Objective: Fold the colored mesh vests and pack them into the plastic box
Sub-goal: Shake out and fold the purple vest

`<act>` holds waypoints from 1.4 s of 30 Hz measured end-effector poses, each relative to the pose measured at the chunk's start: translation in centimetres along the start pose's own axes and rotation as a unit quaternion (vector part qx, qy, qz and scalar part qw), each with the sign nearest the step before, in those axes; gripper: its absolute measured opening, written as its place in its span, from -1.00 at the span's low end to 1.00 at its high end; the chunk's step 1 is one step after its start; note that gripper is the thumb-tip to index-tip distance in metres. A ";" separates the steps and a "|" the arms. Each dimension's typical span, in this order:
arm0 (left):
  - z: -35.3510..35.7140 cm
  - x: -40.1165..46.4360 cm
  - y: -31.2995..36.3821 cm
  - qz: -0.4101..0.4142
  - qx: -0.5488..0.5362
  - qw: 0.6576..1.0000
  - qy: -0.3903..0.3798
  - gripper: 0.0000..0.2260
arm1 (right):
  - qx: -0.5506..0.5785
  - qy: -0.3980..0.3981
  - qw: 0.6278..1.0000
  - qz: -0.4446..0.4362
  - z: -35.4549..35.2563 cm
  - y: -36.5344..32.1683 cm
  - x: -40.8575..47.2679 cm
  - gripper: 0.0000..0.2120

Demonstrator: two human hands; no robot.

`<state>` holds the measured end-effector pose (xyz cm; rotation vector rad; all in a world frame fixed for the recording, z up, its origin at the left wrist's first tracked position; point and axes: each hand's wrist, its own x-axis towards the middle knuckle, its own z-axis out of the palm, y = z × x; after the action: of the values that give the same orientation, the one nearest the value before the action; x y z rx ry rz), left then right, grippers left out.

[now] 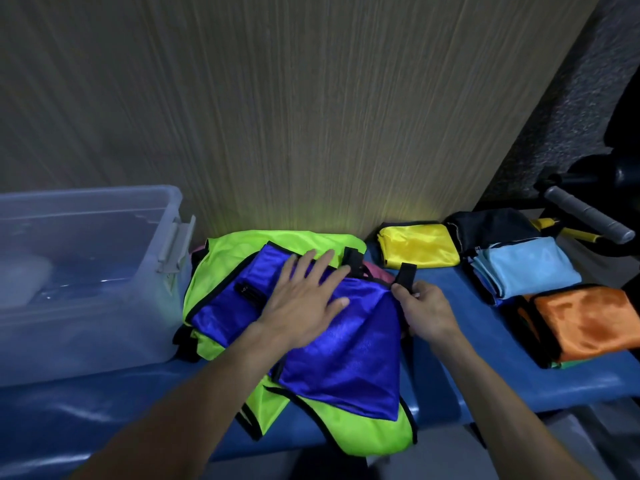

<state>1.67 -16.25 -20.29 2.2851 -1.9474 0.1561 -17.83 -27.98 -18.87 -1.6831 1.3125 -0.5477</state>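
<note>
Against a wood-grain wall panel (311,116), along a blue padded bench (104,410). At centre, blue mesh vest (339,358), half folded, spread over a lime-green vest (242,258), a sliver of pink cloth (377,271) under both. Pressed flat by the left hand (304,299), fingers spread and gripping nothing, likely to pin the fold in place. Pinched at its right edge, just below a black strap (408,277), by the right hand (427,311), probably to draw that side over. Lime hem hanging past the bench's front edge; risk of sliding if tugged. Close on the left, clear plastic box (86,271), lid off, contents hazy and hard to read. Well to the right, folded bundles: yellow (419,247), black (491,225), light blue (526,268), orange (585,323). Bare bench between vest and bundles narrow, enough for one more fold.
</note>
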 end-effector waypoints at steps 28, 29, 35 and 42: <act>-2.8 -0.3 -8.3 -0.292 -0.005 0.956 0.043 -0.61 | 0.082 0.008 0.996 0.020 0.3 -0.4 -1.9 -0.83; -2.7 -0.2 -8.4 -0.297 -0.026 0.953 0.047 -0.63 | 0.081 0.007 0.996 0.020 0.3 -0.4 -1.9 -0.82; -2.6 0.8 -8.3 -0.311 -0.121 0.942 0.041 -0.76 | 0.085 0.006 0.996 0.026 0.5 -0.2 -1.5 -0.75; -2.9 1.4 -8.6 -0.288 -0.197 0.923 0.160 -0.86 | 0.048 0.045 0.998 0.012 1.0 0.8 -0.6 -0.62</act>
<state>10.40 -15.79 -17.49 2.2625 -0.9878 0.0581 -17.68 -27.01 -19.99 -1.5775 1.3470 -0.6697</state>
